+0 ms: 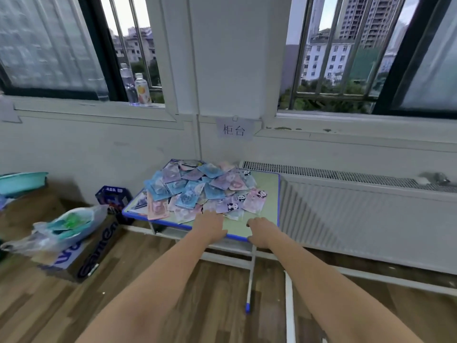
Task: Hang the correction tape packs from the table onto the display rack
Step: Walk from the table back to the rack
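We cannot read the print on the packs [197, 189]; the heap is blurred, and the lower packs lie hidden under the upper ones. Our left hand [212, 225] covers the near edge of the heap, so we cannot tell whether its fingers [210, 213] touch a pack. The right hand [262, 231] has its fingers [252, 222] curled downward, with their tips out of sight. Both forearms are cut off by the lower edge. The table [268, 191] hides most of its own legs. The bottle [143, 90] label is too small to read.
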Demonstrator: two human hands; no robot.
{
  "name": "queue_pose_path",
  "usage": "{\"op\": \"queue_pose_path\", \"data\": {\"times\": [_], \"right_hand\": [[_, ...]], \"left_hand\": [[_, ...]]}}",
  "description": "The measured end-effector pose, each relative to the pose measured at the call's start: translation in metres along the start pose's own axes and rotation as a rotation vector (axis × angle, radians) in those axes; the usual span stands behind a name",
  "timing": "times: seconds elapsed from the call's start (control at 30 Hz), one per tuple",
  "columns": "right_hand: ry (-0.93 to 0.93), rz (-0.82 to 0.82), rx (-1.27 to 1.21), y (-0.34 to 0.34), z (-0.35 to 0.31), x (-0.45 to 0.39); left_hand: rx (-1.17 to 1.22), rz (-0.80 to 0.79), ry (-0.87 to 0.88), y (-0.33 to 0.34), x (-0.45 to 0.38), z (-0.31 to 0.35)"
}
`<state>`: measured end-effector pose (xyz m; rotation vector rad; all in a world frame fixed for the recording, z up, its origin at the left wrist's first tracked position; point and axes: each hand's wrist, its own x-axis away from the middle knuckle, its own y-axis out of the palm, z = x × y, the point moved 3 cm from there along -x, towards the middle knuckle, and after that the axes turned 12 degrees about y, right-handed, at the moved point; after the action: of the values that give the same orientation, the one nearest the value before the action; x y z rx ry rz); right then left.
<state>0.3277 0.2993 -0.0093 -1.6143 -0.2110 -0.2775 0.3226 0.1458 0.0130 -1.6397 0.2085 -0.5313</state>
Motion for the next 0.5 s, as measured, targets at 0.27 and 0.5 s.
{"op": "queue_pose_path", "data": {"times": [0.27,0.5], "right_hand": [[0.093,-0.128,-0.091,0.019,0.032,-0.141],[0.192,-0.166,-0.210,0.030,0.056,-0.237]], "left_hand": [[0.092,-0.054,-0.019,0.037,-0.121,-0.046],[0.158,-0.061,-0.056,0.068,-0.206,-0.074]]}}
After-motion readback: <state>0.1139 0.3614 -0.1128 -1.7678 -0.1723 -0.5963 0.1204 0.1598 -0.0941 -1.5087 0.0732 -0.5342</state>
